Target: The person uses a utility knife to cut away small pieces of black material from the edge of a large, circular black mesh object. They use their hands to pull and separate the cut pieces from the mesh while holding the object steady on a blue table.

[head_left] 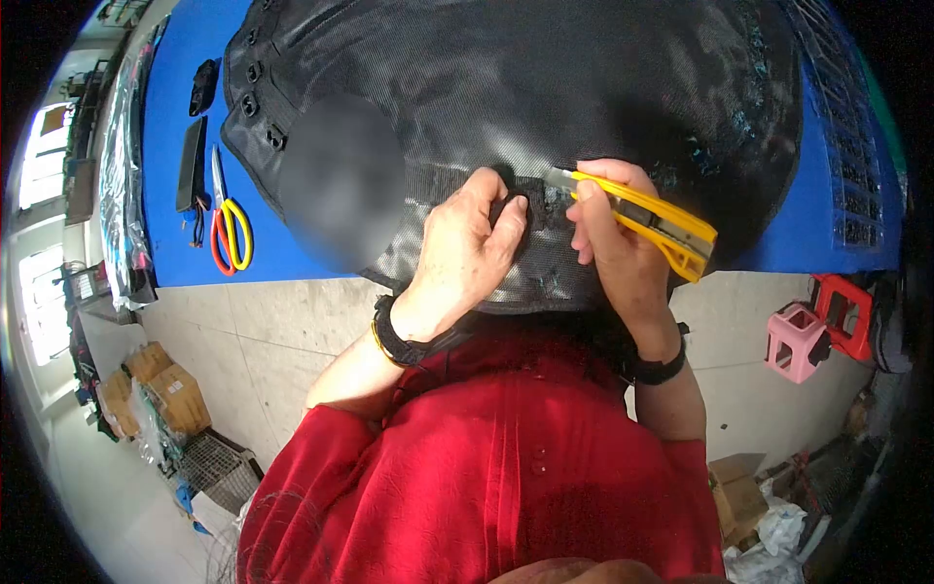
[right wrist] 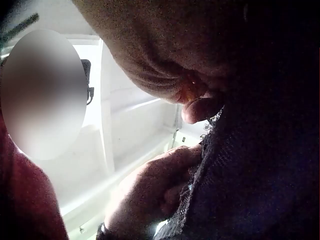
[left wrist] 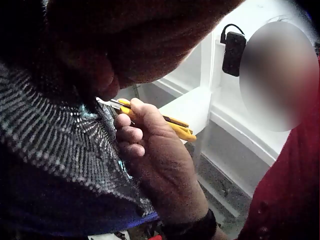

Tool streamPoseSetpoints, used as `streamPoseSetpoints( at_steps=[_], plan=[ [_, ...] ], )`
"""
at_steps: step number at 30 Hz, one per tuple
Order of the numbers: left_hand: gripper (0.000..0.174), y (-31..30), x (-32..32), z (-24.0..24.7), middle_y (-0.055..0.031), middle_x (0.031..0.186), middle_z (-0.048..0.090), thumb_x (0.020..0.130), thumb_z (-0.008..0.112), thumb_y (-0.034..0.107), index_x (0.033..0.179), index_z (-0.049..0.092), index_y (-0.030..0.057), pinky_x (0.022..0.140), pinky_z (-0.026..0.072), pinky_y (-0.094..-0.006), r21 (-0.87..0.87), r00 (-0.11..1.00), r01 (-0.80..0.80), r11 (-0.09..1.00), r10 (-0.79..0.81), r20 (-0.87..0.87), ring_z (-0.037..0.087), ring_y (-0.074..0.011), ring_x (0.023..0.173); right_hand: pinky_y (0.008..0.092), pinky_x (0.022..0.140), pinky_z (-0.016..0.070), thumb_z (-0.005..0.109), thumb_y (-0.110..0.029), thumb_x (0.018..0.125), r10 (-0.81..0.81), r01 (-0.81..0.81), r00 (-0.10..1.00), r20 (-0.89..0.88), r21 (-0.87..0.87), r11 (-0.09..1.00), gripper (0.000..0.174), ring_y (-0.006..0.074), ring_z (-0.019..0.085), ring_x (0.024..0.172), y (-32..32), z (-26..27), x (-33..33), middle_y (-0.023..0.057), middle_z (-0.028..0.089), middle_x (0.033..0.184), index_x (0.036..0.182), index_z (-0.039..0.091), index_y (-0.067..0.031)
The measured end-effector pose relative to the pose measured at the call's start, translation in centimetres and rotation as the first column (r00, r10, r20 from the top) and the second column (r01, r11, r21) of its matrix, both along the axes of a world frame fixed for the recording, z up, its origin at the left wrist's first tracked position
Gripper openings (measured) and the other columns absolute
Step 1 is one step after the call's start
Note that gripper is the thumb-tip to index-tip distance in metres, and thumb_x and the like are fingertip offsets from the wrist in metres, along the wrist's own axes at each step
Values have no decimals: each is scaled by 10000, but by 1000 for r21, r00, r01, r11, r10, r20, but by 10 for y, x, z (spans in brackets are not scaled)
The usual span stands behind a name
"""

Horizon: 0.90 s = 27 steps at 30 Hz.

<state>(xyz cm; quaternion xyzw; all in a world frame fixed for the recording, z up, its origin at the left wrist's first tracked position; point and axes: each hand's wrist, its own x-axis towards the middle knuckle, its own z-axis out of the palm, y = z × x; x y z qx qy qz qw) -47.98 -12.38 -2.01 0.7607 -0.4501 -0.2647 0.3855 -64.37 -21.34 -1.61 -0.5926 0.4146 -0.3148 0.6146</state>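
Note:
A large black mesh fabric piece (head_left: 584, 88) lies over the blue table, with light-blue thread bits along its right part. My left hand (head_left: 462, 238) pinches the mesh near its front edge, thumb and curled fingers close together. My right hand (head_left: 623, 238) grips a yellow utility knife (head_left: 665, 208), its blade end pointing left to the fabric beside the left thumb. In the left wrist view the knife (left wrist: 181, 131) lies between thumb and fingers of the right hand (left wrist: 162, 160), its tip close to the left fingertips. The right wrist view shows the left hand (right wrist: 150, 182) at the mesh edge.
Scissors with red and yellow handles (head_left: 243, 234) lie on the blue table (head_left: 170, 255), beside a long dark case (head_left: 192, 165) and a small black item (head_left: 203, 86). Plastic-wrapped goods (head_left: 126, 195) line the left edge. Pink (head_left: 793, 336) and red stools (head_left: 856, 316) stand right; cardboard boxes (head_left: 180, 394) left.

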Motion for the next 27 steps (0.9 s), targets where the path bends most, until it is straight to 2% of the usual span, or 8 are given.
streamPoseSetpoints(
  at_steps=[8, 11, 14, 17, 20, 21, 23, 27],
  plan=[
    [229, 1, -1, -2, -109, 706, 593, 1000, 734, 196, 935, 592, 29, 608, 472, -359, -30, 999, -11, 999, 10, -30, 545, -170, 638, 195, 563, 467, 617, -190, 1087, 43, -43, 999, -6, -158, 987, 187, 24, 567, 646, 1, -6, -2, -8, 658, 854, 1241, 647, -88],
    [183, -1, -1, 7, -222, 748, 648, 996, 696, 166, 958, 603, 13, 667, 536, -445, 26, 1000, 4, 1000, -4, -9, 703, -393, 724, 192, 562, 461, 617, -188, 1087, 51, -54, 999, -17, -207, 977, 183, 21, 558, 646, 1, -10, -3, -13, 649, 863, 1239, 644, -90],
    [189, -1, -1, 7, -230, 759, 655, 997, 696, 171, 960, 604, 10, 678, 537, -457, 27, 1000, -1, 1000, 0, 13, 705, -411, 742, 195, 564, 459, 615, -177, 1088, 60, -78, 995, -74, -278, 957, 176, 20, 549, 646, 0, -17, -6, -20, 632, 854, 1234, 642, -83],
    [194, -1, -1, 7, -237, 768, 659, 997, 696, 178, 962, 606, 9, 685, 536, -467, 48, 1000, 3, 999, -2, -12, 703, -425, 753, 214, 619, 480, 614, -147, 1084, 58, -89, 992, -109, -310, 947, 161, 38, 563, 694, 1, -15, -6, -14, 626, 877, 1219, 637, -64],
    [196, -1, 0, 2, -237, 766, 659, 996, 696, 180, 964, 607, 9, 686, 536, -468, 26, 1000, 5, 1000, -5, 12, 703, -427, 754, 286, 785, 529, 647, -97, 1047, 51, -80, 995, -83, -388, 918, 135, 141, 645, 875, 0, -14, -6, 58, 663, 996, 1169, 641, -39],
    [210, -1, 0, 0, -195, 740, 633, 996, 706, 192, 955, 600, 15, 660, 514, -434, -3, 1000, 3, 1000, -3, 27, 650, -347, 715, 318, 855, 547, 663, -78, 1030, 51, -74, 997, -65, -425, 902, 127, 188, 681, 953, 0, -15, -5, 92, 682, 1047, 1147, 644, -31],
    [241, 0, 0, -5, -111, 688, 583, 997, 725, 215, 937, 586, 27, 609, 471, -365, -63, 998, 0, 998, 3, 56, 544, -187, 637, 320, 840, 545, 656, -71, 1030, 69, -90, 996, -64, -441, 893, 108, 190, 675, 936, -2, -16, -8, 88, 673, 1034, 1129, 640, -31],
    [252, 0, -1, -2, -109, 690, 594, 999, 724, 222, 927, 583, 26, 607, 479, -367, -28, 1000, -8, 1000, 9, 20, 569, -185, 633, 256, 827, 499, 604, -52, 1062, 88, -88, 996, -26, -548, 832, 76, 95, 597, 893, -6, -22, -7, 26, 629, 1023, 1131, 632, -39]
  ],
)
